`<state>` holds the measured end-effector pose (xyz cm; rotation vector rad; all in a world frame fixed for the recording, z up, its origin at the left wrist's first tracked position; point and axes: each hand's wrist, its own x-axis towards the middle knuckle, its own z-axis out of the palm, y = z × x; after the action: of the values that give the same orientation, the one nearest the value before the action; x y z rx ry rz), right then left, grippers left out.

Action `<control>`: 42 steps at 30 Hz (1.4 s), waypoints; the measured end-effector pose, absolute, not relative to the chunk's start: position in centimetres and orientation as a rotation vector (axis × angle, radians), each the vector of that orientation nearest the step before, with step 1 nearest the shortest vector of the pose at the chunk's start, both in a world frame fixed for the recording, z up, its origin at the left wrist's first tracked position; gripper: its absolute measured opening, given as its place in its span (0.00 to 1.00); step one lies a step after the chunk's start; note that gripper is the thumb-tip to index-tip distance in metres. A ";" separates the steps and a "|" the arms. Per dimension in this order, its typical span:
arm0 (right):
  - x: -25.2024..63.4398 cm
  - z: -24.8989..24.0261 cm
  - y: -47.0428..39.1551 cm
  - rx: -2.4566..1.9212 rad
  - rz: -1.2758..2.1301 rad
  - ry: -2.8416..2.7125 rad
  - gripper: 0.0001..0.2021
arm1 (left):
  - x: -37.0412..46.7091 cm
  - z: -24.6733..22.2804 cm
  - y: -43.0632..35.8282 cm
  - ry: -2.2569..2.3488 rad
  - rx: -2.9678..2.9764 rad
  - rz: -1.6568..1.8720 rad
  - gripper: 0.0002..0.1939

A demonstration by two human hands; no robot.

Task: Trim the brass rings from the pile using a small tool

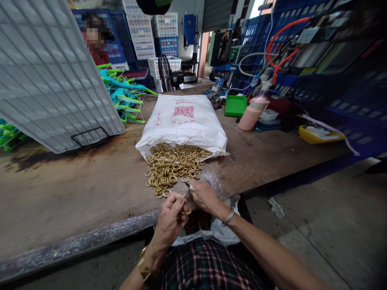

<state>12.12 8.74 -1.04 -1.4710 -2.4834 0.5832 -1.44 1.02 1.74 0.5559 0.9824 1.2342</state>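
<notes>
Head view, looking down past a plaid lap to the bench edge. Left hand (171, 219) raised from a bent wrist, fingers curled together and pinched on a small brass ring (188, 210) at the fingertips. Right hand (205, 196) just beside it, palm down over the table edge, fingers drawn together around a small dark tool (188, 185); exact grip hard to tell. Forearm angled in from lower right, bangle at the wrist. Loose pile of brass rings (172, 167) just ahead on the wooden table (75, 189), spilling from a white sack (183, 121). Clear plastic bag (217, 229) hanging below the hands.
</notes>
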 end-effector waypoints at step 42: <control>11.0 -1.4 10.2 -1.186 1.486 -1.747 0.15 | -0.7 0.0 4.8 1.472 0.857 1.221 0.21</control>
<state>11.04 10.24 -1.36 -1.1863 -1.7466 1.4860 -0.66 4.83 -0.01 0.8568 1.4719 1.2215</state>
